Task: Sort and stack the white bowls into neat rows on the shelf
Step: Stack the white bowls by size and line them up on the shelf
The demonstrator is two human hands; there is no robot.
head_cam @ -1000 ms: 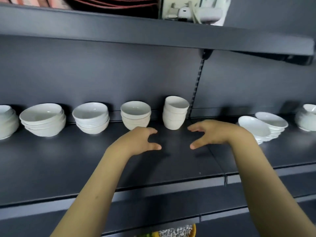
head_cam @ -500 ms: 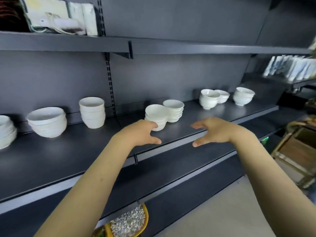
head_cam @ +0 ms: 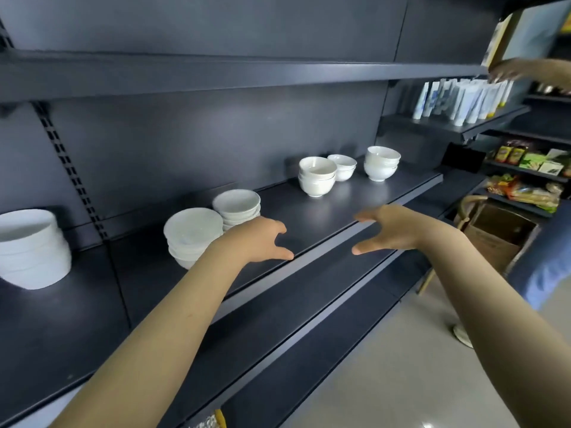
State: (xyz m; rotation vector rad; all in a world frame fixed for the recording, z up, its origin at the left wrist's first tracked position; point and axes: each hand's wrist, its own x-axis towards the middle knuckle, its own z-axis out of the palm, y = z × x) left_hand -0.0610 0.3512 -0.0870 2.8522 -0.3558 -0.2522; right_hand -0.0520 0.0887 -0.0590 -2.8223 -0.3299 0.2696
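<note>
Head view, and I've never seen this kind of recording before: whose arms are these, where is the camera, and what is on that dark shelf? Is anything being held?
There is no machine here. A person wears a wide-angle camera on the head, so you look forward and down along their own bare arms. The left hand and right hand hover at the dark shelf, fingers spread, holding nothing. White bowls stand on it in stacks: a large stack at far left, a wide stack by the left wrist, another stack behind it, and three small stacks further right. At top right, another person's hand reaches over packets on a neighbouring shelf.
</note>
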